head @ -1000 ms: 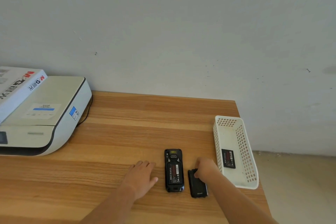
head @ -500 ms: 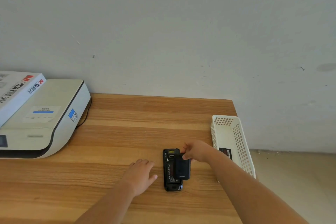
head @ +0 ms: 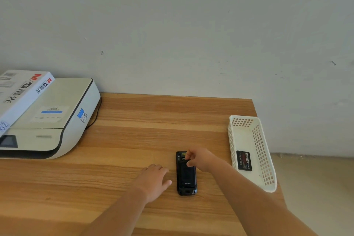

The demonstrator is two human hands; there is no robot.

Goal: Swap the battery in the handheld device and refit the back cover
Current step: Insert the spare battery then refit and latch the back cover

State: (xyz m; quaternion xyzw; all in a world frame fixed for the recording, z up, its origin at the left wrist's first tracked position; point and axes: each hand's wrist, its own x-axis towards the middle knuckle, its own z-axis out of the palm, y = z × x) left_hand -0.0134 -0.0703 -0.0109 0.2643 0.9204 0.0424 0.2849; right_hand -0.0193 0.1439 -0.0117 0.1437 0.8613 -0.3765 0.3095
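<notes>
The black handheld device (head: 186, 190) lies face down on the wooden table (head: 134, 140). Its black back cover (head: 186, 175) now lies over the battery bay, and the battery in the device is hidden under it. My right hand (head: 201, 159) pinches the cover's upper end with thumb and fingers. My left hand (head: 154, 180) rests flat on the table just left of the device, fingers apart, holding nothing. A second black battery with a red label (head: 243, 160) lies in the white basket (head: 233, 140) at the right.
A white printer (head: 47, 120) with a white box (head: 21, 90) on top stands at the table's left. The basket sits along the table's right edge, with floor (head: 316, 188) beyond. A grey wall is behind.
My right hand picked the back cover up from the table right of the device, carried it left and laid it over the battery bay. My left hand stayed put.
</notes>
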